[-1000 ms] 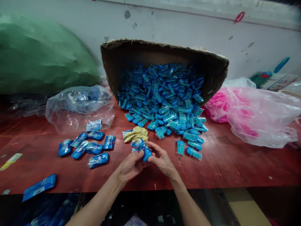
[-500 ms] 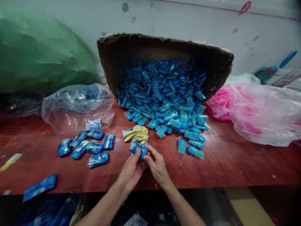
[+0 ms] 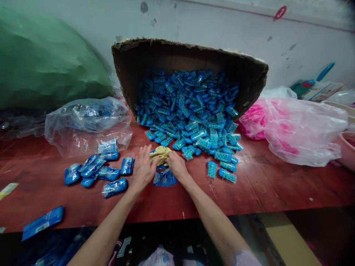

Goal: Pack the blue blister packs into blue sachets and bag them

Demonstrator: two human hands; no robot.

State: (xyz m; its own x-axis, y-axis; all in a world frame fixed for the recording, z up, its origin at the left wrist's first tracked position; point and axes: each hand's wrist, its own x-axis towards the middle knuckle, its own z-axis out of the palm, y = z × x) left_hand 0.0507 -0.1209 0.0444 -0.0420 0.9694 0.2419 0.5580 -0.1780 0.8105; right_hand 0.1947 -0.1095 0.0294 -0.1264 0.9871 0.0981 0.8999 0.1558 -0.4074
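A crumpled yellow glove [image 3: 160,155] lies on the table between my hands. My left hand [image 3: 143,168] rests flat with its fingers stretched out, the thumb against the glove's left side. My right hand [image 3: 177,167] has its fingers bent at the glove's right edge and seems to pinch it; its fingertips are partly hidden. Flat blue plastic wrappers [image 3: 165,178] lie just in front of the glove. Left of my left hand is a loose pile of blue wrapped packs [image 3: 93,166], some overlapping. Small clear bottles with blue caps and turquoise beads [image 3: 227,175] lie to the right.
A cardboard box [image 3: 191,55] on its side spills many similar bottles onto the red table [image 3: 263,184]. Clear plastic bags [image 3: 88,122] stand at left, pink and white bags [image 3: 302,129] at right. A flat blue packet [image 3: 43,222] overhangs the front edge.
The blue pack that both hands held is out of them, and another pack lies on the left pile. My hands have moved forward to the glove and spread apart.
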